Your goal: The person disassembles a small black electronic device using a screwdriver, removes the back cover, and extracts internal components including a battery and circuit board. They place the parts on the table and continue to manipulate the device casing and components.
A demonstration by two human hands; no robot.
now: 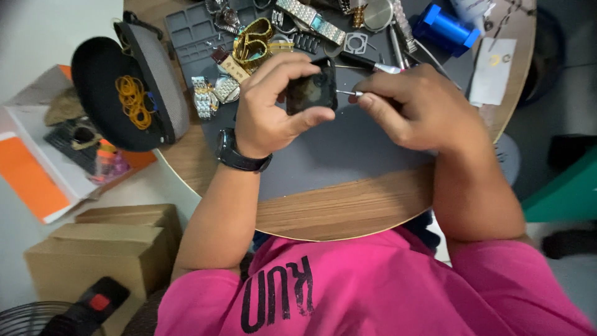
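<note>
Down on the floor to our left we spot two brown cardboard boxes [102, 246], plain and rectangular, one stacked partly on the other, flaps shut. Above them we see an open white carton [46, 158] with orange panels, holding dark odds and ends, just beside the round desk [339, 208]. Up on the desk's far right edge we catch a small white rectangular card [493, 71] with a yellowish mark on it. The dark rectangular device [313, 92] held over the desk shows us a glossy black screen, unlit, with only reflections on it.
</note>
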